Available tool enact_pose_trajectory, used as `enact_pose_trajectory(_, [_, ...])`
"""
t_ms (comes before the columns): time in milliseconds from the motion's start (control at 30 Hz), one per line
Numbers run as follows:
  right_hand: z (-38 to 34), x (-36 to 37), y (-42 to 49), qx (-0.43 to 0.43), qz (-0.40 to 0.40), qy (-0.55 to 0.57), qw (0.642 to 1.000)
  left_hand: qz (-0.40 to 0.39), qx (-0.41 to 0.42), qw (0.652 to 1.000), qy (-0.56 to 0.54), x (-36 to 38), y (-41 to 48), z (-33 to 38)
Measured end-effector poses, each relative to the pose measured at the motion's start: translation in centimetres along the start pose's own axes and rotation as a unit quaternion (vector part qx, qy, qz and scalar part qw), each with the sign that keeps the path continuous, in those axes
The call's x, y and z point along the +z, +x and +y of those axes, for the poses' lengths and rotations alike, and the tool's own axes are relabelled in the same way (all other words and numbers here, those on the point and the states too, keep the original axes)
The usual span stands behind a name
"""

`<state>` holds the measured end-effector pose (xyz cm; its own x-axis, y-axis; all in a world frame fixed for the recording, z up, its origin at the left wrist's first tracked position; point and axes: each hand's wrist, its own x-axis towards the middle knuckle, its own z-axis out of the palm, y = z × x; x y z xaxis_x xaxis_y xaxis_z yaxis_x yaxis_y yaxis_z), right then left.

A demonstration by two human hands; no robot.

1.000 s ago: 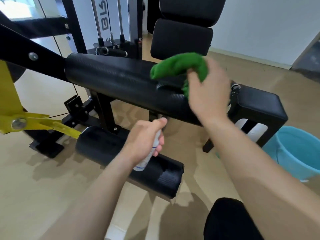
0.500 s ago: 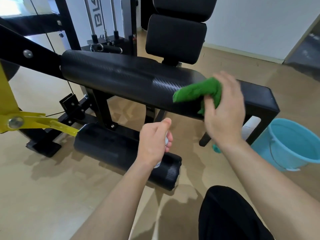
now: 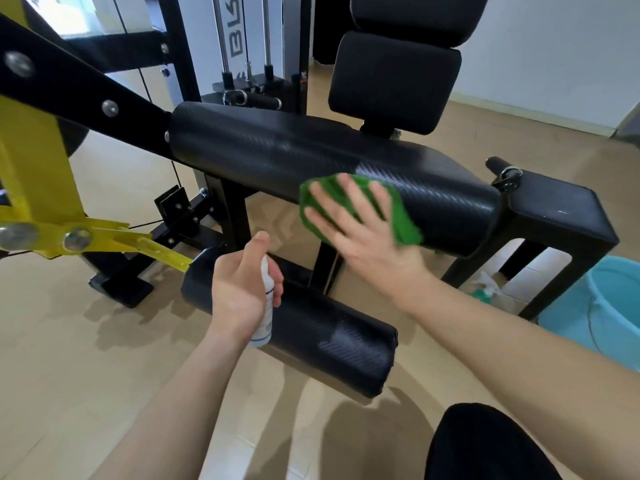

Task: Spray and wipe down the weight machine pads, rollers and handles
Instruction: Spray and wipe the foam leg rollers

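Observation:
My right hand [image 3: 360,223] presses a green cloth [image 3: 401,220] flat against the front of the long black upper roller [image 3: 277,150], fingers spread and straight. My left hand [image 3: 239,285] grips a small white spray bottle [image 3: 267,306] just in front of the lower black roller [image 3: 339,337], thumb near the nozzle. Behind the upper roller stand the black seat pad [image 3: 561,209] and the back pad [image 3: 394,81]. A short black handle [image 3: 498,166] sticks up by the seat.
A yellow lever arm [image 3: 104,237] and a black frame beam [image 3: 69,84] cross the left side. A light blue bucket [image 3: 609,306] stands on the floor at right, with a spray bottle [image 3: 485,289] under the seat. The weight stack's guide rods [image 3: 242,36] rise behind.
My right hand came down from above the upper roller, opened flat and slid the cloth leftward along its front. My left hand with the bottle stayed near the lower roller.

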<state>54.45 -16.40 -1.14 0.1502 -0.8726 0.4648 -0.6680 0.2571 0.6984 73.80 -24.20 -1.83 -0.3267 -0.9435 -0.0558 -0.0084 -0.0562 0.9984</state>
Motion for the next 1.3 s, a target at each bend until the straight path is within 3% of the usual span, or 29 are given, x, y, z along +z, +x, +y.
enact_pose_trajectory(167, [2.3, -0.3, -3.6, -0.022, 0.010, -0.045, 0.999, 0.000, -0.013, 1.000, -0.023, -0.9, 1.3, -0.6])
enact_pose_trajectory(467, [-9.8, 1.5, 18.3, -0.178, -0.001, -0.064, 0.982, 0.031, 0.039, 0.999, 0.007, -6.2, 5.1, 0.7])
enact_pose_trajectory(667, [-13.7, 1.5, 24.8, -0.106, -0.015, -0.002, 0.994, 0.067, 0.040, 0.997, 0.019, -8.3, 5.7, 0.0])
enact_pose_trajectory(767, [-12.2, 1.2, 21.9, -0.101, 0.007, -0.001, 0.995, 0.072, 0.010, 0.997, 0.001, -7.7, 5.3, -0.8])
enact_pose_trajectory(867, [-8.5, 0.2, 16.0, -0.072, -0.031, 0.099, 0.992, 0.043, -0.018, 0.999, -0.008, -5.9, 4.4, -1.3])
enact_pose_trajectory(1000, [-2.9, -2.9, 9.6, -0.044, -0.028, 0.122, 0.991, 0.009, -0.031, 0.999, -0.039, -3.9, 4.9, -1.2])
enact_pose_trajectory(1100, [-0.2, -4.7, 8.1, 0.020, -0.004, 0.161, 0.987, 0.005, -0.044, 0.996, -0.079, -3.2, 6.4, -0.7])
enact_pose_trajectory(1300, [1.3, -3.9, 7.9, 0.059, 0.044, 0.172, 0.982, 0.003, -0.062, 0.993, -0.100, -2.9, 9.0, 0.3])
